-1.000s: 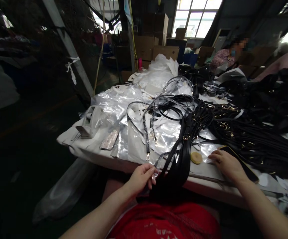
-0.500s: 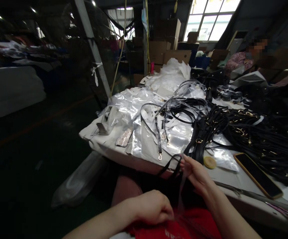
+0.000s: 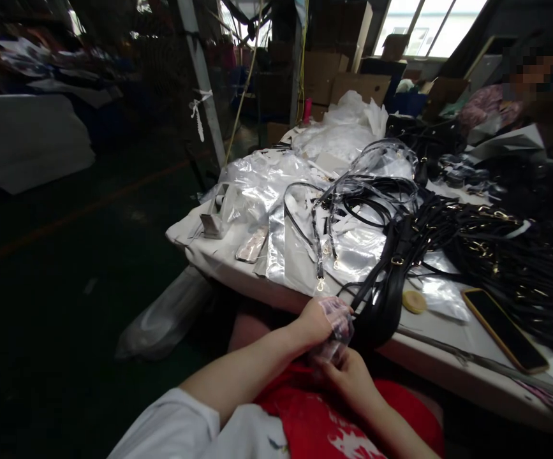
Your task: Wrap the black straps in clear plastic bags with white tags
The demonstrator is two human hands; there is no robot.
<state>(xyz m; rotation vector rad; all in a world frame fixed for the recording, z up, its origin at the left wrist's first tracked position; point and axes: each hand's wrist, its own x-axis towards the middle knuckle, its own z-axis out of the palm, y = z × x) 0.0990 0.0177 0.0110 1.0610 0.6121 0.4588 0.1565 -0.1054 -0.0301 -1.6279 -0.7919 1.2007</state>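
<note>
- Clear plastic piece [image 3: 332, 349] is between the two hands, above the lap and in front of the desk [image 3: 238, 284]; it spreads over the fingers of the left hand [image 3: 318, 322], and I cannot tell whether they grip it; fingers of the right hand [image 3: 353, 379] are pinching its lower part;
- both forearms come inward from below, the left hand being higher and close to the desk edge;
- black straps [image 3: 386, 287] hang over this edge, just right of the hands; yellow disc [image 3: 414, 302] and phone [image 3: 506, 331] lie farther right.
</note>
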